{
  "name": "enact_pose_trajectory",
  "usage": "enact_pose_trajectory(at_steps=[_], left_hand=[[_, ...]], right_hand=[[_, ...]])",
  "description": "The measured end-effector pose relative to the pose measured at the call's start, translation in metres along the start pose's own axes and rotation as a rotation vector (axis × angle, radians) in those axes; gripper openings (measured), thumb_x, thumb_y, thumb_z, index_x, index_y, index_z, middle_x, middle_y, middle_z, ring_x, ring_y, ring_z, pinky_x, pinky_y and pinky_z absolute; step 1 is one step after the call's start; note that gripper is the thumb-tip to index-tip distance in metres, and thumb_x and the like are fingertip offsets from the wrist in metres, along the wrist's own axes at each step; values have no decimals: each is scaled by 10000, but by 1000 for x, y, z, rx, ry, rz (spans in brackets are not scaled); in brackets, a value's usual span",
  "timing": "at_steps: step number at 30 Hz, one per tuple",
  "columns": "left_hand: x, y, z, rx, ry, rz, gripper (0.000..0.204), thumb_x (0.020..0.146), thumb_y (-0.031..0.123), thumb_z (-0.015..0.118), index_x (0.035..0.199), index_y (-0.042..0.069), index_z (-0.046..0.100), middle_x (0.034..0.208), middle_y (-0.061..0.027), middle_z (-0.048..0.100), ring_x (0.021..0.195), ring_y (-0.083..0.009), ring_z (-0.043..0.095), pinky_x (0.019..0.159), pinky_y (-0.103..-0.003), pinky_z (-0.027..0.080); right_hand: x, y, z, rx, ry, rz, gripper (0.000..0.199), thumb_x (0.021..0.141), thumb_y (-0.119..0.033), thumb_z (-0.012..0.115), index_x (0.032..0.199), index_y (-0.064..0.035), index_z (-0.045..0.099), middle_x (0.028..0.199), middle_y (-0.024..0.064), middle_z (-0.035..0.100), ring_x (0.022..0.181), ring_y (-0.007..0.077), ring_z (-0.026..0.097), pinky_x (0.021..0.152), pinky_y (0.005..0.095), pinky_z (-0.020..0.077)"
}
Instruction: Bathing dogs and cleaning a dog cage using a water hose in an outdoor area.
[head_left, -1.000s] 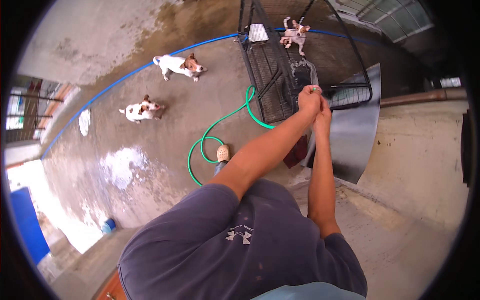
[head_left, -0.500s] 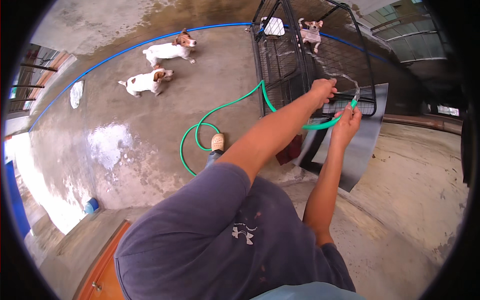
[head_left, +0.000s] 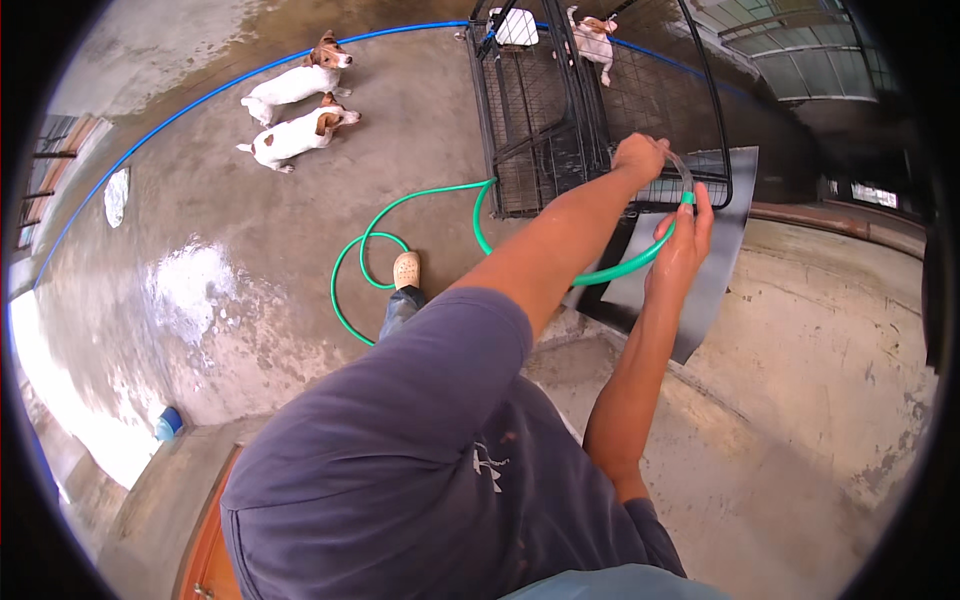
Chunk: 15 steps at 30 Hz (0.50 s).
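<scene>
My right hand (head_left: 683, 235) is closed around a green hose (head_left: 625, 266) just below its open end. A clear stream of water (head_left: 684, 172) arcs from the hose end toward my left hand (head_left: 640, 155), which reaches across at the near side of a black wire cage (head_left: 540, 120). The fingers of that hand are curled; what they grip, if anything, is hidden. Beneath my hands a grey flat panel (head_left: 715, 270) leans by the cage. The hose trails left behind my left forearm and loops on the wet floor.
Two white-and-brown dogs (head_left: 295, 138) stand on the wet concrete floor (head_left: 250, 210) at the left. Another dog (head_left: 592, 42) is beyond the cage. A blue hose (head_left: 215, 92) curves along the far floor. A low concrete ledge (head_left: 820, 340) lies right; a blue container (head_left: 169, 424) stands at lower left.
My view has shifted, so the cage and floor sit farther left. The hose end has come closer to my left hand, and the water arc is shorter. The nearer dog has raised its head.
</scene>
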<state>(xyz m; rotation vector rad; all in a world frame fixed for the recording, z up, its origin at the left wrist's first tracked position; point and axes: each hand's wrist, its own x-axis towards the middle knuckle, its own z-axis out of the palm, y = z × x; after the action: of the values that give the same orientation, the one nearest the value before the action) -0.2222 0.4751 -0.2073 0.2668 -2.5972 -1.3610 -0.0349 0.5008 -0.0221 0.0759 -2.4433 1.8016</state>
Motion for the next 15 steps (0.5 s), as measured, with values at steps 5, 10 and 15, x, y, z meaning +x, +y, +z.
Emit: enact_pose_trajectory(at_steps=[5, 10, 15], left_hand=[[-60, 29, -54, -317, -183, -272, 410, 902, 429, 528, 993, 57, 676, 945, -173, 693, 936, -318, 662, 839, -431, 494], [-99, -14, -76, -592, -289, -177, 583, 917, 574, 430, 961, 56, 693, 896, -136, 702, 939, -293, 646, 859, -381, 472], [-147, -10, -109, -391, -654, -134, 720, 906, 687, 307, 950, 85, 700, 844, -87, 690, 896, -271, 628, 856, -372, 460]], right_hand=[[26, 37, -37, 1, 140, -16, 372, 976, -152, 435, 1318, -11, 464, 646, 6, 460, 576, 75, 417, 540, 231, 340], [59, 35, -43, 92, 177, -119, 333, 967, -151, 461, 1270, -23, 507, 662, 18, 490, 594, 88, 440, 532, 239, 352], [156, 29, -84, 114, 354, -210, 276, 933, -134, 519, 1137, 43, 576, 758, 67, 556, 644, 143, 530, 583, 274, 445]])
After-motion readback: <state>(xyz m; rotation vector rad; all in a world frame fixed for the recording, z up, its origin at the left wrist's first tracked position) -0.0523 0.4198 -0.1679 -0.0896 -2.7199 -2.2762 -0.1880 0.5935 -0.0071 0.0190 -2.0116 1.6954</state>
